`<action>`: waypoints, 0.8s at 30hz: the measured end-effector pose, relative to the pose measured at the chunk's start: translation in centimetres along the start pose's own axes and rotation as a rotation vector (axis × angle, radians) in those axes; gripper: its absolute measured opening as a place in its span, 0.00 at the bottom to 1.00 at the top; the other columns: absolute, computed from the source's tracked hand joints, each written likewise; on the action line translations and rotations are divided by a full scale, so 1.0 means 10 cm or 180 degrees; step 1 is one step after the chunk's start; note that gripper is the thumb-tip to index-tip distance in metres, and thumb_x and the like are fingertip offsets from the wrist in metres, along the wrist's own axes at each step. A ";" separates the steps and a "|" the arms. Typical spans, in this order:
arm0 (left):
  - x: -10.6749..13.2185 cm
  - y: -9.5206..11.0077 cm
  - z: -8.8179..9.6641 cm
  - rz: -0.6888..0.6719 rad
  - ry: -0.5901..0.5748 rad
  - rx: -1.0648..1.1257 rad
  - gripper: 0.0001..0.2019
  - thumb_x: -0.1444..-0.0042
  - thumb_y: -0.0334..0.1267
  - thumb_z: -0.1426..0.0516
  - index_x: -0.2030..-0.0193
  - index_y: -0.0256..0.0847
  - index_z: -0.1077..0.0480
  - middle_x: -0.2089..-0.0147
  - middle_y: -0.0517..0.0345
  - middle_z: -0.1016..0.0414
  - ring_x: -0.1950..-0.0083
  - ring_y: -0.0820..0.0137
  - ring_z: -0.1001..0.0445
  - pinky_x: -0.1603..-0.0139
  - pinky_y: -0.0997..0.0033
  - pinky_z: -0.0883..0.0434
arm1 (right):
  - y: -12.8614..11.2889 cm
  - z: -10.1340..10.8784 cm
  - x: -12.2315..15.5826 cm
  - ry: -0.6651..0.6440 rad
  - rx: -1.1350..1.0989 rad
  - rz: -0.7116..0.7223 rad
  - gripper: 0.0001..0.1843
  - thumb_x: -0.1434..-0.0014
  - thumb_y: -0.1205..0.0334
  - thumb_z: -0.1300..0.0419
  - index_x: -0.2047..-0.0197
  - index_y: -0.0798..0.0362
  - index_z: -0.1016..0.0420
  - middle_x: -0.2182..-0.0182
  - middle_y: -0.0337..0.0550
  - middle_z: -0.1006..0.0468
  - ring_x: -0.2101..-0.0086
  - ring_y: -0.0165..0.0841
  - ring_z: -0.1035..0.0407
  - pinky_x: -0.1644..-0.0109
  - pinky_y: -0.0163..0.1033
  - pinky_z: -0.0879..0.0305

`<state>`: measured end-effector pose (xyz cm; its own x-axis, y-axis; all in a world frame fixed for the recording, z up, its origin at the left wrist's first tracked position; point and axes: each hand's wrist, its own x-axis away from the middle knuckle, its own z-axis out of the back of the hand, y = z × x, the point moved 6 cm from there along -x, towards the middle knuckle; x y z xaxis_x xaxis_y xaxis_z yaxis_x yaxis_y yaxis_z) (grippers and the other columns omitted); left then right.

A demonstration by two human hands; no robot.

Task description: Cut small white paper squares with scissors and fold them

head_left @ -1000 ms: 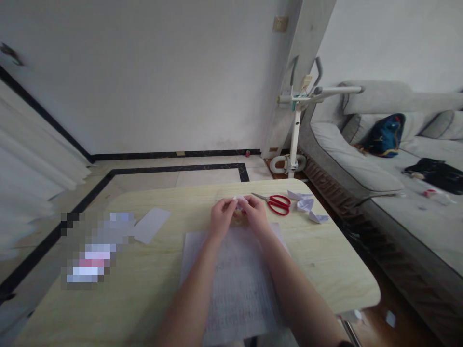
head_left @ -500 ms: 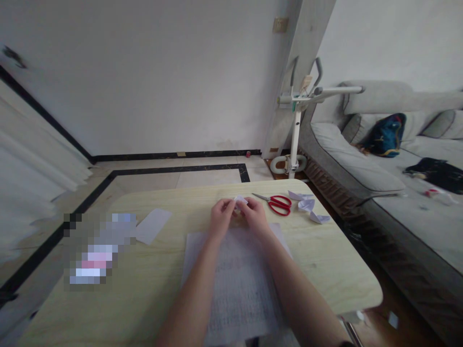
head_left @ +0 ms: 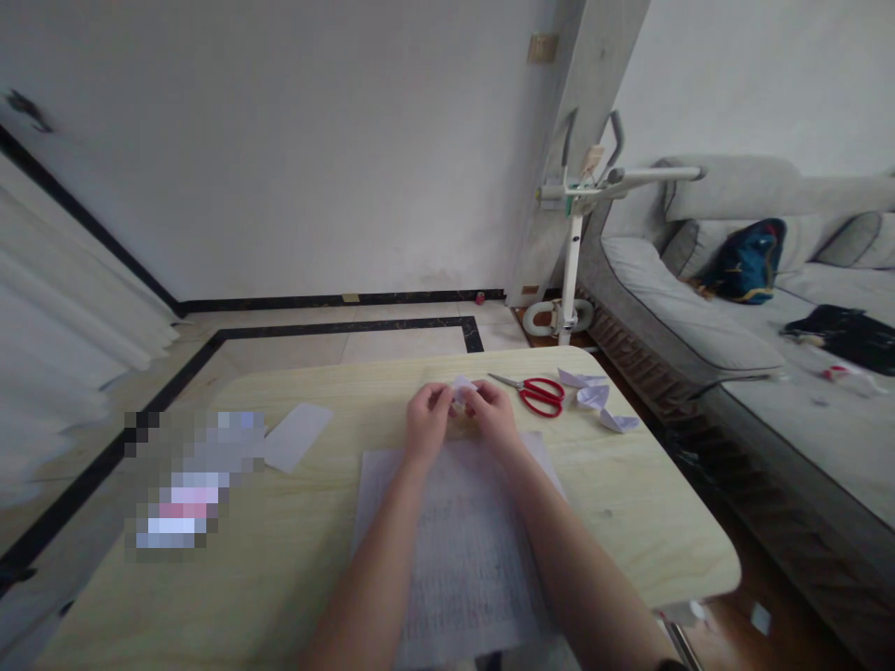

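Observation:
A small piece of white paper (head_left: 461, 383) is pinched between my two hands, above the far part of the wooden table (head_left: 308, 531). My left hand (head_left: 428, 417) is closed on its left side, and my right hand (head_left: 493, 410) on its right side; the fingers hide most of it. Beneath my forearms lies a large printed sheet (head_left: 468, 559). Scissors with red handles (head_left: 541, 396) rest just right of my right hand, blades pointing left. Several folded white paper pieces (head_left: 593, 398) lie beyond them at the table's right.
On the left of the table is a flat pale paper sheet (head_left: 298, 436), next to a pixelated patch. A grey sofa (head_left: 706, 326) with a blue bag (head_left: 750, 263) stands at the right. White exercise equipment (head_left: 571, 252) rises behind the table's far right corner.
My fingers have shifted slightly around the small paper, which is turned a little. Everything else lies where it was.

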<state>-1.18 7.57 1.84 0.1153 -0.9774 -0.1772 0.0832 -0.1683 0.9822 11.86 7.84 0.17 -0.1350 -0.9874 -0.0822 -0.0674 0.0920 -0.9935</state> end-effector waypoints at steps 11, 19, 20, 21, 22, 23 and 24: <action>0.02 0.06 -0.02 0.0106 -0.0043 0.0096 0.11 0.48 0.43 0.44 0.75 0.39 0.32 0.77 0.60 0.30 0.76 0.73 0.31 0.74 0.75 0.35 | -0.05 0.02 0.01 0.0016 -0.0075 0.0101 0.12 0.50 0.55 0.40 0.77 0.53 0.31 0.83 0.34 0.34 0.79 0.27 0.41 0.73 0.34 0.45; 0.00 -0.01 -0.02 0.0104 -0.0150 -0.0022 0.12 0.49 0.45 0.42 0.73 0.38 0.28 0.78 0.60 0.29 0.75 0.72 0.30 0.71 0.74 0.34 | 0.03 0.00 0.00 -0.0084 -0.0174 -0.0130 0.12 0.51 0.51 0.39 0.74 0.52 0.28 0.82 0.34 0.33 0.80 0.28 0.41 0.75 0.34 0.46; -0.01 -0.02 -0.02 0.0102 -0.0162 -0.0011 0.12 0.49 0.45 0.42 0.74 0.38 0.28 0.78 0.59 0.28 0.75 0.72 0.30 0.71 0.74 0.34 | 0.03 0.00 0.00 -0.0074 -0.0180 -0.0119 0.13 0.51 0.51 0.39 0.75 0.52 0.28 0.82 0.34 0.33 0.80 0.28 0.41 0.75 0.34 0.46; -0.01 -0.02 -0.02 0.0105 -0.0169 0.0004 0.12 0.49 0.45 0.42 0.74 0.38 0.28 0.77 0.59 0.28 0.75 0.72 0.30 0.72 0.74 0.34 | 0.02 0.01 0.00 -0.0067 -0.0184 -0.0100 0.14 0.50 0.50 0.39 0.75 0.52 0.29 0.82 0.34 0.33 0.80 0.28 0.41 0.74 0.34 0.46; -0.01 -0.03 -0.03 0.0119 -0.0172 0.0023 0.12 0.49 0.45 0.42 0.74 0.38 0.28 0.77 0.59 0.28 0.75 0.72 0.30 0.72 0.74 0.34 | 0.01 0.01 0.00 -0.0065 -0.0179 -0.0070 0.14 0.50 0.50 0.40 0.75 0.52 0.29 0.81 0.34 0.33 0.80 0.28 0.41 0.74 0.34 0.46; -0.01 -0.04 -0.03 0.0141 -0.0171 0.0045 0.12 0.49 0.45 0.42 0.74 0.38 0.28 0.76 0.59 0.27 0.75 0.72 0.30 0.72 0.74 0.34 | 0.00 0.01 0.00 -0.0062 -0.0162 -0.0036 0.14 0.49 0.50 0.40 0.75 0.52 0.30 0.81 0.34 0.33 0.79 0.28 0.41 0.74 0.34 0.46; 0.00 -0.04 -0.03 0.0167 -0.0170 0.0066 0.12 0.49 0.45 0.42 0.74 0.38 0.28 0.76 0.59 0.27 0.76 0.73 0.30 0.73 0.74 0.34 | -0.01 0.01 0.00 -0.0049 -0.0129 0.0002 0.14 0.49 0.51 0.40 0.75 0.52 0.30 0.81 0.34 0.33 0.79 0.28 0.41 0.74 0.34 0.46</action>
<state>-0.89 7.72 1.42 0.0659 -0.9903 -0.1225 0.0579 -0.1187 0.9912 12.01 7.81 0.31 -0.1198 -0.9892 -0.0844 -0.1074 0.0974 -0.9894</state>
